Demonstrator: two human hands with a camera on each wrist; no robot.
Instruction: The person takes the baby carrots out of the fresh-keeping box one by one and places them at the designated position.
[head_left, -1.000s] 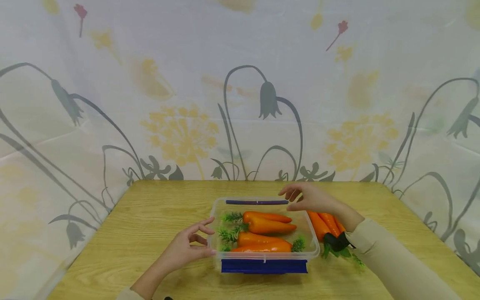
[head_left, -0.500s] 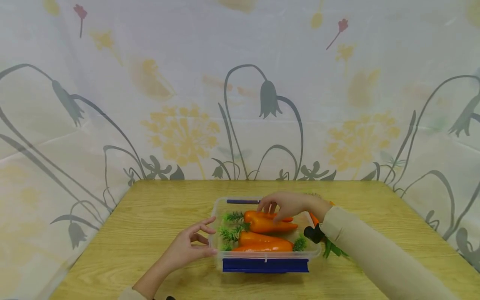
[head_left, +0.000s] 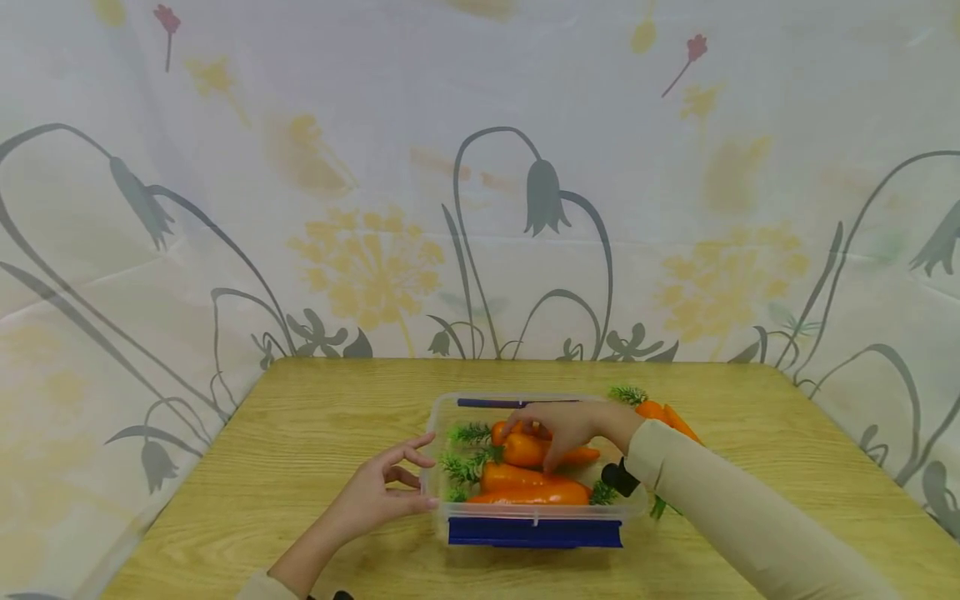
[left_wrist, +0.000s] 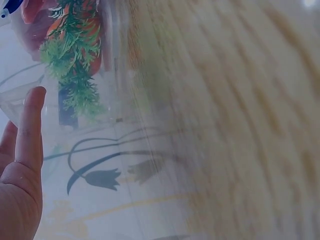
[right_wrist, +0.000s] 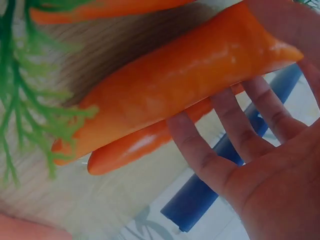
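Right hand (head_left: 566,429) apparently grasps a glossy orange carrot (head_left: 528,451) inside a clear plastic box (head_left: 487,510); relaxed left hand (head_left: 373,492) touches its left edge, with room leftward.

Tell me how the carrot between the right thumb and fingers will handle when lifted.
The carrot may be slippery, given its shiny surface. Its straight, smooth body looks stiff, so it probably won't sag. Being rounded and tapered, it could roll if nudged.

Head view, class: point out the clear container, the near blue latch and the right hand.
Clear container (head_left: 583,512): head view, on its near rim.
Near blue latch (head_left: 536,533): head view, on the middle of its strip.
Right hand (head_left: 567,426): head view, on the back of it.
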